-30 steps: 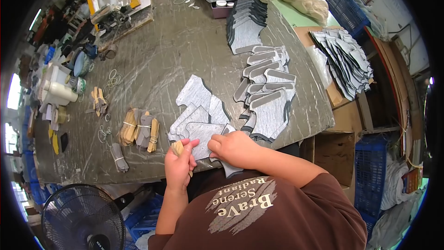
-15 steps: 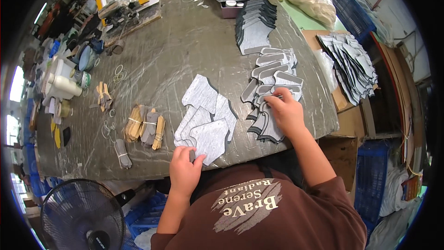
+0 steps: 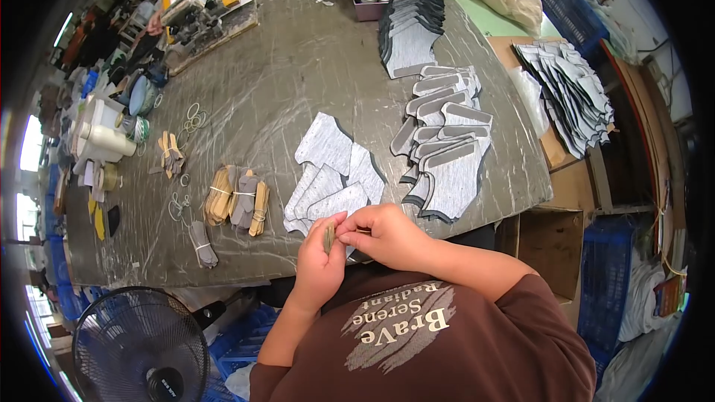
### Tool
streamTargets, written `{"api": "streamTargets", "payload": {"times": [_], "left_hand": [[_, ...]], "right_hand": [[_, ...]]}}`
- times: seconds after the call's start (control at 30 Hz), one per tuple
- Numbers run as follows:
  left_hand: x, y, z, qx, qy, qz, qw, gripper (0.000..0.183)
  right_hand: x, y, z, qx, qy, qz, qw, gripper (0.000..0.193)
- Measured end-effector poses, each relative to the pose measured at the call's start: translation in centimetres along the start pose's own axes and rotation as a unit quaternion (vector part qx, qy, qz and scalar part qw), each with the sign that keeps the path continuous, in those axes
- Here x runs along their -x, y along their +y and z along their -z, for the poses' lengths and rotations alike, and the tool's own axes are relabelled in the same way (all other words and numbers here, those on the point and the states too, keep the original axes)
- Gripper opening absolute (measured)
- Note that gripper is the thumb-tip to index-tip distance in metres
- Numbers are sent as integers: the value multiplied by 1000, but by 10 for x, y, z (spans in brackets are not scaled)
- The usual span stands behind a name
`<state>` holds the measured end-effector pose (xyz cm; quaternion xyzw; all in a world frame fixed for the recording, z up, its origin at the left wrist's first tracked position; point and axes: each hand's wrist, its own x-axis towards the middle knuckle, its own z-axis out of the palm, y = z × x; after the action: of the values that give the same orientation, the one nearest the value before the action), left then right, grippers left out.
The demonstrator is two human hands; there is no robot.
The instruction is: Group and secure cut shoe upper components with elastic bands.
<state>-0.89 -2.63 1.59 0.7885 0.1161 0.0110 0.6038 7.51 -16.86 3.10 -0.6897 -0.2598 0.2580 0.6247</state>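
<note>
At the near edge of the tabletop [image 3: 298, 59], the work looked to be partway along. Several bundles of strips [image 3: 219, 197] lay banded to the left, so that much seemed done. Without visible patches, a loose cluster of pale grey pieces [image 3: 324, 141] lay just beyond the hands, while a long overlapping row [image 3: 456, 186] on the right carried darker grey patches. Plenty of pieces seemed left to handle (which pile counted as finished, I could not tell), for a fanned stack [image 3: 410, 48] also stood at the far end of that row.

The small thin strip [image 3: 329, 238], yellowish-olive, was upright inside the left hand's [image 3: 319, 264] grip, clamped between thumb and fingers, its top edge showing. From the right, the right hand [image 3: 383, 237] met it, thumb and forefinger drawn close together beside the strip; whether they pinched anything was hidden. Both hands were in front of the nearest grey piece and overlapped its near part in view, so I could not tell whether they touched it.
</note>
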Motion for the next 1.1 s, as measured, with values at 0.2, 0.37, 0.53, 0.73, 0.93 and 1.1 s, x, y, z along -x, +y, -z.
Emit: {"api": "streamTargets", "payload": {"times": [0.2,0.37,0.53,0.73,0.93,1.1], "left_hand": [[-4,0,-4,-98,3,-95,991,34],[-1,3,-7,-142,35,-151,978,33],[0,-5,-8,-131,36,-186,973,45],[1,-2,-9,-162,42,-201,965,44],[4,-14,-3,139,-12,-71,988,36],[1,5,-2,514,-16,50,856,18]], "right_hand": [[0,-4,1,67,-43,-14,997,12],[-1,-1,1,37,-46,-68,996,16],[-3,1,3,10,-60,-119,991,18],[-5,0,2,17,-63,-126,990,15],[-7,12,-4,-139,-50,-125,981,11],[-5,13,-4,-350,-78,-104,927,8]]}}
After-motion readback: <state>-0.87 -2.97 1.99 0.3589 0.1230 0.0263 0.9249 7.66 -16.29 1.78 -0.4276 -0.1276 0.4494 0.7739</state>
